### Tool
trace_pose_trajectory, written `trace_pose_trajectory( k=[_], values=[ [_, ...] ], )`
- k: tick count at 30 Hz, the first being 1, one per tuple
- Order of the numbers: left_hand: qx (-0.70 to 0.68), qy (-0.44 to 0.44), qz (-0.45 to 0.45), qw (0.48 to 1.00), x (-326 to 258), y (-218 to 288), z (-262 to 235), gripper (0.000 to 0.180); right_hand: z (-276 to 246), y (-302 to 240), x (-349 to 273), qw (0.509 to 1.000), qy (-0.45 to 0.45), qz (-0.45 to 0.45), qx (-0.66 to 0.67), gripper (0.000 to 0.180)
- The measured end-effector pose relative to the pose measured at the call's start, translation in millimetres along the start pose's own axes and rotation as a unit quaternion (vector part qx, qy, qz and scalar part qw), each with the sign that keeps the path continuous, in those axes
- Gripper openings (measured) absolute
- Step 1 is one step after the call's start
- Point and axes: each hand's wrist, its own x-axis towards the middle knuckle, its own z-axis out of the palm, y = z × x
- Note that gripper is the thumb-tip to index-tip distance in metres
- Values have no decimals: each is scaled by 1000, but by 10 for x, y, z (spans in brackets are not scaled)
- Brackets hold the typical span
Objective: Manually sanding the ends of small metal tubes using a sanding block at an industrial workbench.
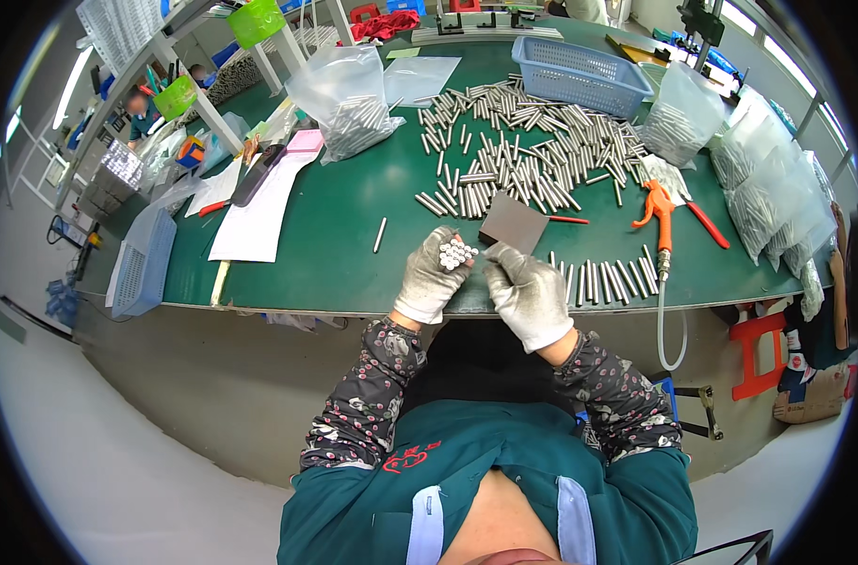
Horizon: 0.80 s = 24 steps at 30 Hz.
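My gloved left hand [423, 284] is closed round a bundle of metal pins [456, 253], their round ends turned up. Just to its right, my gloved right hand [526, 297] has its thumb and fingers pinched together near the bundle; what they hold, if anything, is too small to make out. Beyond both hands sits a dark brown block [514, 224], with a red stick [568, 220] beside it. A row of loose pins [606, 282] lies along the table edge right of my right hand. One single pin [380, 235] rests left of my left hand.
A large heap of pins [514, 160] covers the table's far middle, before a blue basket [580, 80]. Bags of pins [354, 118] stand left and right. An orange air gun [659, 217] with a hose and a red-handled tool [709, 226] lie right; papers [259, 217] lie left.
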Motion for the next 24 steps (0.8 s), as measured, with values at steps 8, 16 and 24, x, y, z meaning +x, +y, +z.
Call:
trace_pose_trajectory(
  k=[8,16,24],
  values=[
    [14,29,-63,997,14,97,18,42,-117,222,444,957,-80,-56,-272,67],
    [-22,30,-109,993,51,174,48,43,-138,322,532,964,-157,-27,-214,54],
    [-166,36,-99,981,68,144,34,45,-266,-55,563,960,-107,-257,-14,35]
  ],
)
